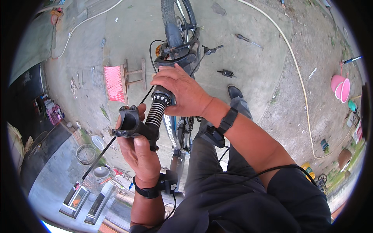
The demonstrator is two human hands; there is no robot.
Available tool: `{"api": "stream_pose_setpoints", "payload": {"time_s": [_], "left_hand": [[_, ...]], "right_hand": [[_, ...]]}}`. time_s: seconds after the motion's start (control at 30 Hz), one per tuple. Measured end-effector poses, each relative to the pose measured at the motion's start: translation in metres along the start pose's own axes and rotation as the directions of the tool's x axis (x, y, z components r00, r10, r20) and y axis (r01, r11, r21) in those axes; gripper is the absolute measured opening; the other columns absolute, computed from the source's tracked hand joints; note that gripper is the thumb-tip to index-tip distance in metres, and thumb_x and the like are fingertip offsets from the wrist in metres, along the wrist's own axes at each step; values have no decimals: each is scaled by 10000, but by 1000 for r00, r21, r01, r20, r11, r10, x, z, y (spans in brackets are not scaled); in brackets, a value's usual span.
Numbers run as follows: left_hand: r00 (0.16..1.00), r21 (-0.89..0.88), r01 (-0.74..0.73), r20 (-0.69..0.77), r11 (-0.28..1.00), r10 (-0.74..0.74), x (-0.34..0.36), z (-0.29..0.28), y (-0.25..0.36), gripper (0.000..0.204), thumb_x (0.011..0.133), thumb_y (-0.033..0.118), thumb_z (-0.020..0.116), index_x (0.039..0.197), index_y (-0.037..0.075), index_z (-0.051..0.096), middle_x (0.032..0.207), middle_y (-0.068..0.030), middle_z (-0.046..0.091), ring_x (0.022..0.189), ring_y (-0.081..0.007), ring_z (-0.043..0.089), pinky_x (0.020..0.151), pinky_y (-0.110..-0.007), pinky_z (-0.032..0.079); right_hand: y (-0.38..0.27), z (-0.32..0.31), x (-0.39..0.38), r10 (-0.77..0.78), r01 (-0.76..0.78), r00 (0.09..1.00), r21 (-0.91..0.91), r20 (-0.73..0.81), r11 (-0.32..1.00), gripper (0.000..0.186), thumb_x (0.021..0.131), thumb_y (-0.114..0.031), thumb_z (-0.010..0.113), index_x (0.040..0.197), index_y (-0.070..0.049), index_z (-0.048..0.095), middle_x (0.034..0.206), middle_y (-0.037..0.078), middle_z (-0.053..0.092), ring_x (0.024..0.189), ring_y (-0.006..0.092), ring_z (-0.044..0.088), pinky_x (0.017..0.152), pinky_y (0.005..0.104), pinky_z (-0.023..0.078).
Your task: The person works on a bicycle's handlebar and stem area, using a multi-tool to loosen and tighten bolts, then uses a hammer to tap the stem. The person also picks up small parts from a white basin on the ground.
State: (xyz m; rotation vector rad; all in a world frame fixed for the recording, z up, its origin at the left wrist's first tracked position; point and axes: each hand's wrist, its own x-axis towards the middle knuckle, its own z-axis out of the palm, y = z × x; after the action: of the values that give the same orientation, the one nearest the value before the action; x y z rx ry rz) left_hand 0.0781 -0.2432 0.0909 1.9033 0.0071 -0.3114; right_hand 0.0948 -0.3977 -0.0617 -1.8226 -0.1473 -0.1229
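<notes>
A bicycle stands between my legs and ahead of me, with its front wheel (169, 23) at the top of the view and its blue and white frame (169, 130) below. My left hand (140, 157) is closed around a black handlebar stem (130, 120) whose clamp faces up without a handlebar in it. A silver coil spring (156, 113) runs from the stem to a black collar (161, 96) dotted with silver spots. My right hand (184, 88) wraps over the head tube just beyond that collar; its palm hides much of the tube.
A screwdriver (248, 40) and a small black part (226, 73) lie on the concrete to the right. A stool with a pink woven seat (114, 82) is at the left. A pale hose (291, 50) curves along the right, near pink buckets (340, 87).
</notes>
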Motion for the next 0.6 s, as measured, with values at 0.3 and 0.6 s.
{"api": "stream_pose_setpoints", "payload": {"time_s": [0.3,0.6], "left_hand": [[994,191,108,-48,976,-101,-26,6,-14,734,882,84,767,1501,-25,388,1430,-131,529,1238,-201,544,1030,-343,451],[979,38,98,-181,994,-90,-28,18,-32,377,898,-10,764,1234,17,595,1087,-23,665,946,-88,585,842,-256,510]], "right_hand": [[0,-1,1,13,-12,999,-10,35,1000,743,658,-202,860,1341,-154,570,1371,81,563,1444,357,426,1240,586,231],[-2,-5,2,7,-4,998,-54,69,999,773,666,-168,856,1375,-141,549,1386,115,548,1443,361,422,1249,545,245]]}}
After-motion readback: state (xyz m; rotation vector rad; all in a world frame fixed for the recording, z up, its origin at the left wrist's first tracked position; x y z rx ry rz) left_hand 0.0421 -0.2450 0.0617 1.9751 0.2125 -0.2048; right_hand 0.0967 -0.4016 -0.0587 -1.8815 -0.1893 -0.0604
